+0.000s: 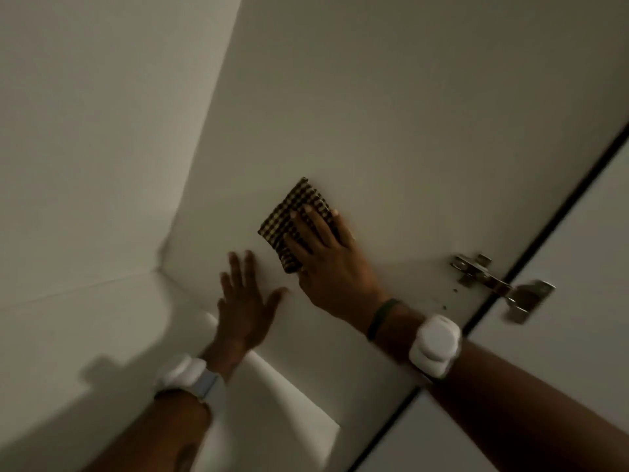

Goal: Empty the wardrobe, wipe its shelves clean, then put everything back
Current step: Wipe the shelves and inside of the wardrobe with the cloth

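The view is tilted and looks into a bare white wardrobe compartment. My right hand (326,253) lies flat, fingers straight, on a folded dark checked cloth (289,216) and presses it against the white inner side panel (391,114). My left hand (245,308) rests just left of it, fingers spread and straight, palm against the same white panel near the inner corner, holding nothing. Both wrists carry white bands.
A metal door hinge (497,284) is fixed to the panel right of my right hand, at the dark gap beside the white door (578,352). The white shelf edge (272,379) runs below my left hand. The back wall (102,131) is on the left.
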{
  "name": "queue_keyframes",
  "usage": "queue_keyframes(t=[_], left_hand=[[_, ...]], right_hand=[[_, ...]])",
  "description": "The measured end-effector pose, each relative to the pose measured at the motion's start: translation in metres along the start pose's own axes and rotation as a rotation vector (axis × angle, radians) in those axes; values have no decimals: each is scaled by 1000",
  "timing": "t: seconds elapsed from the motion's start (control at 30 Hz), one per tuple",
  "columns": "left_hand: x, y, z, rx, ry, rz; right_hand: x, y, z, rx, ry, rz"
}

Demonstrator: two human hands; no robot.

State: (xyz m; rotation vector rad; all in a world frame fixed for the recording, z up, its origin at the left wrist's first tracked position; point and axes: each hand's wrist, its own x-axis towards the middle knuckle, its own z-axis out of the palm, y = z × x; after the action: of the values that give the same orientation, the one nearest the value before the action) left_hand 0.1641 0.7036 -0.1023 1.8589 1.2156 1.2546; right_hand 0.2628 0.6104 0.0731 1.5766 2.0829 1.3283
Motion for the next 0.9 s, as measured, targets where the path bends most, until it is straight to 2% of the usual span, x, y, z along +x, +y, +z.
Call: queue_keyframes(t=[0.1,0.23,0.37,0.53,0.73,0.9], left_hand=[[4,-3,-6,6,55,-14],[4,0,-9,-48,39,-36],[3,2,-8,-72,42,-54],[-1,-7,-12,-84,-17,-82],[-13,-30,-11,58,-43,-19],[-14,-55,-9,15,-82,-35]], right_hand=[[-80,37,-19,-91,-35,4],[-153,76,-38,-175,-123,-47],[-175,84,-41,-191,-159,-80],[-171,78,-25,-204,-105,-57],[-65,23,6,-117,-9,-95],[77,-38,33,-59,20,-142]])
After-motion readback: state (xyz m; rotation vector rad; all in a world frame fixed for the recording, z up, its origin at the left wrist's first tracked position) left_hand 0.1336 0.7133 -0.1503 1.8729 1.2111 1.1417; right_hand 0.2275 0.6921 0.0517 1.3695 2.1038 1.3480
